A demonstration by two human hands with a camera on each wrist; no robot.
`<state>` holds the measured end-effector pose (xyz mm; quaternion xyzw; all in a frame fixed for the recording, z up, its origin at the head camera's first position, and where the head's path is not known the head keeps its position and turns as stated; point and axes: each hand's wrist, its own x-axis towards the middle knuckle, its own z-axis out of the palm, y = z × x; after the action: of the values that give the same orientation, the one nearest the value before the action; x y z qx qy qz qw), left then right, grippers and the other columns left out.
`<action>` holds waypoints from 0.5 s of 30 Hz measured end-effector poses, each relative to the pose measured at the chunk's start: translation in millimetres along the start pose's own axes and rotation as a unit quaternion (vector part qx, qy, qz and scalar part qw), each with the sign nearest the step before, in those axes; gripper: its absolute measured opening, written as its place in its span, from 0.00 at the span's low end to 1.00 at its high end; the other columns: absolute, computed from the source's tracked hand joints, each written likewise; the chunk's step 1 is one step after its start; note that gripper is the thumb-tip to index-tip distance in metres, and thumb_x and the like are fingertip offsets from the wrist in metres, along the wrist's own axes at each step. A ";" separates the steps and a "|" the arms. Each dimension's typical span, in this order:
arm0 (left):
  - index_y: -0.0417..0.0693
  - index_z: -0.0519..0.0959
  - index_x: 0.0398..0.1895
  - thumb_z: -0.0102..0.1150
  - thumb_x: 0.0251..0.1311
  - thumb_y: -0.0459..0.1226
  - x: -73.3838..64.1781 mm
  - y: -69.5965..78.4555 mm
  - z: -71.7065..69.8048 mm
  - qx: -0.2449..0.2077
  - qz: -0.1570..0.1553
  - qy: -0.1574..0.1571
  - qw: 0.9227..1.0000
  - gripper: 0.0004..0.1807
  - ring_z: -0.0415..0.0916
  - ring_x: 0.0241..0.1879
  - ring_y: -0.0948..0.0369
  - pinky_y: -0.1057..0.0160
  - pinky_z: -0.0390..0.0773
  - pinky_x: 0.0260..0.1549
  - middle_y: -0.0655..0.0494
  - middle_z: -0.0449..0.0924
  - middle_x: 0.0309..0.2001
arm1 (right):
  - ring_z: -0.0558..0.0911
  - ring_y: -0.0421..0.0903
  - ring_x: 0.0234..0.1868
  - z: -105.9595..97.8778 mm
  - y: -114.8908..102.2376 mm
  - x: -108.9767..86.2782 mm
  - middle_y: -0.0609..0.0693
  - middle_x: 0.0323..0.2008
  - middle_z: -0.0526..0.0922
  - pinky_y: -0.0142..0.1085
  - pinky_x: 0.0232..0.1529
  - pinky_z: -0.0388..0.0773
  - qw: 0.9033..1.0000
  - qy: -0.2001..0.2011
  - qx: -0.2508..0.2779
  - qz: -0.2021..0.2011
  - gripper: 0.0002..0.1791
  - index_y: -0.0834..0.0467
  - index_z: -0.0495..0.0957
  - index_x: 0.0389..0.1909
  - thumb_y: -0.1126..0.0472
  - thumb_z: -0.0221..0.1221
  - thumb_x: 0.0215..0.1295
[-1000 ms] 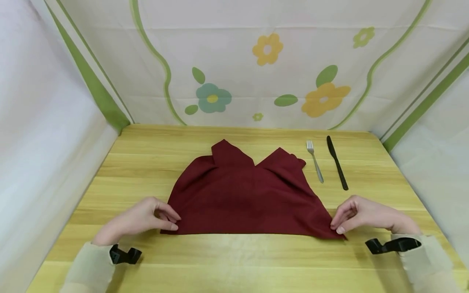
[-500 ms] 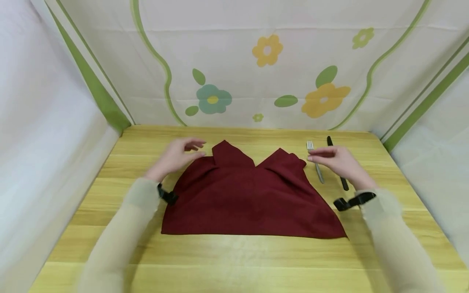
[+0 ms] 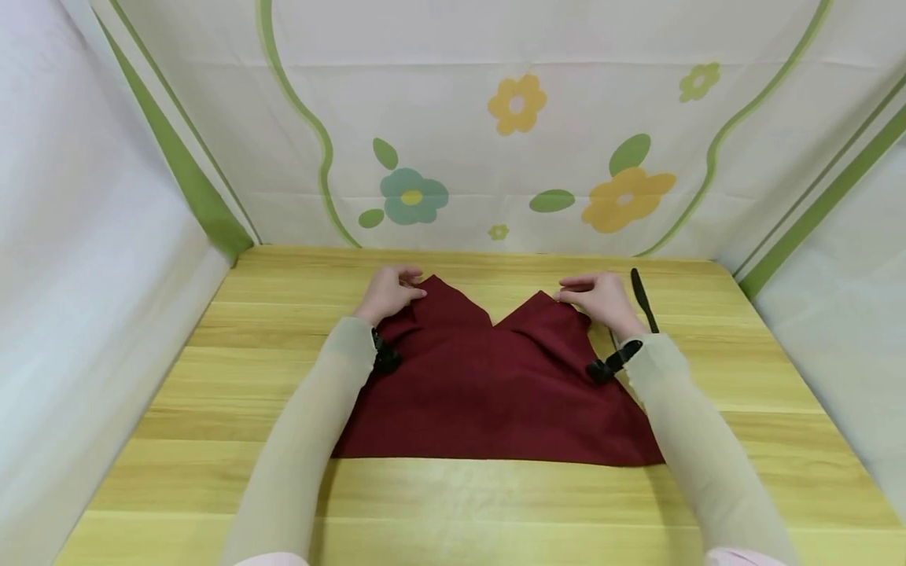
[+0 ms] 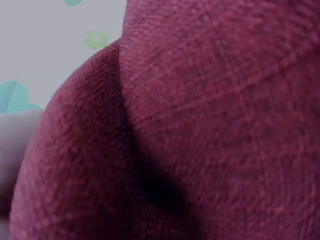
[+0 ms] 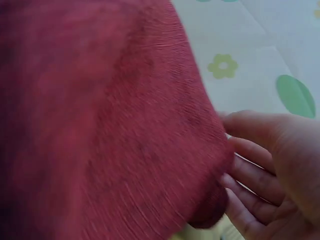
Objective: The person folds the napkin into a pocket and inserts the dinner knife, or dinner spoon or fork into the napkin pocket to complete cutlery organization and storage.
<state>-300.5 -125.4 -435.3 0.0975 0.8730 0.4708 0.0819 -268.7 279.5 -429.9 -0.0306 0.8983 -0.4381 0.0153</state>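
Note:
A dark red cloth (image 3: 488, 393) lies on the table, its far edge forming two peaks with a V-shaped notch between them. At the left peak is my left hand (image 3: 389, 294), thumb right at the fabric edge and fingers a little apart from the thumb. My right hand (image 3: 600, 300) is at the right peak in the same way. In the right wrist view its thumb and extended fingers (image 5: 255, 200) meet the cloth's edge (image 5: 150, 125). Folds of cloth (image 4: 225, 125) fill the left wrist view and hide most of the left hand.
A black knife (image 3: 641, 297) lies on the wooden table (image 3: 453, 511) just right of my right hand. The fork beside it is mostly hidden behind that hand and wrist. A flowered white curtain (image 3: 460, 141) stands behind the table, with white side walls.
Both hands have let go of the cloth's near corners, moved forward over the table, and come inward to the two far peaks. The cloth lies almost as before.

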 end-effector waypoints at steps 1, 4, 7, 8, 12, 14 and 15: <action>0.39 0.77 0.66 0.66 0.67 0.33 0.1 -0.1 0.5 0.000 -0.002 0.000 1.000 0.24 0.76 0.55 0.50 0.52 0.77 0.54 0.44 0.80 0.57 | 0.85 0.50 0.47 3.0 0.3 1.9 0.55 0.46 0.88 0.35 0.45 0.79 1.000 -0.001 0.000 -0.001 0.23 0.61 0.85 0.56 0.54 0.72 0.63; 0.40 0.79 0.64 0.67 0.66 0.32 -0.5 0.7 1.4 0.010 -0.007 -0.003 1.000 0.23 0.77 0.55 0.50 0.52 0.76 0.55 0.45 0.80 0.57 | 0.86 0.50 0.45 9.5 0.7 6.0 0.55 0.43 0.89 0.33 0.42 0.80 1.000 -0.011 -0.007 -0.003 0.22 0.61 0.85 0.55 0.57 0.73 0.62; 0.41 0.81 0.61 0.67 0.66 0.32 -2.9 1.8 1.7 0.026 -0.009 -0.008 1.000 0.21 0.77 0.54 0.50 0.51 0.76 0.55 0.45 0.81 0.55 | 0.85 0.51 0.45 11.7 -0.6 6.7 0.56 0.43 0.88 0.34 0.42 0.80 0.999 -0.032 -0.013 0.004 0.22 0.61 0.85 0.56 0.59 0.73 0.62; 0.42 0.81 0.61 0.67 0.66 0.32 -4.2 2.0 1.6 0.029 -0.010 -0.010 0.999 0.20 0.77 0.54 0.50 0.51 0.76 0.54 0.45 0.82 0.54 | 0.84 0.51 0.46 11.3 -1.4 6.1 0.56 0.44 0.88 0.35 0.42 0.80 0.999 -0.040 -0.018 0.007 0.22 0.61 0.85 0.55 0.60 0.72 0.61; 0.42 0.82 0.59 0.67 0.65 0.32 -13.0 1.1 -0.5 0.032 -0.018 -0.022 0.999 0.19 0.77 0.52 0.50 0.50 0.77 0.53 0.45 0.81 0.52 | 0.83 0.51 0.46 5.4 -5.2 2.2 0.57 0.47 0.87 0.38 0.40 0.80 0.996 -0.085 -0.036 0.017 0.20 0.60 0.85 0.55 0.62 0.71 0.63; 0.41 0.83 0.58 0.68 0.65 0.33 -19.3 0.5 -2.1 0.037 -0.018 -0.033 0.999 0.18 0.77 0.52 0.50 0.50 0.77 0.53 0.45 0.81 0.52 | 0.84 0.51 0.46 1.0 -6.2 -1.0 0.57 0.47 0.87 0.37 0.39 0.80 0.993 -0.109 -0.049 0.019 0.18 0.61 0.86 0.54 0.62 0.69 0.64; 0.41 0.83 0.58 0.68 0.65 0.33 -22.8 0.2 -3.4 0.045 -0.015 -0.039 0.998 0.18 0.77 0.51 0.50 0.50 0.77 0.53 0.45 0.81 0.51 | 0.84 0.51 0.46 -1.0 -7.0 -2.9 0.58 0.47 0.87 0.37 0.39 0.80 0.991 -0.117 -0.057 0.017 0.17 0.62 0.86 0.53 0.62 0.69 0.65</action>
<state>-279.2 -133.6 -432.1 0.1062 0.8909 0.4256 0.1181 -265.5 276.2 -423.8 -0.0673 0.9141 -0.3794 0.1262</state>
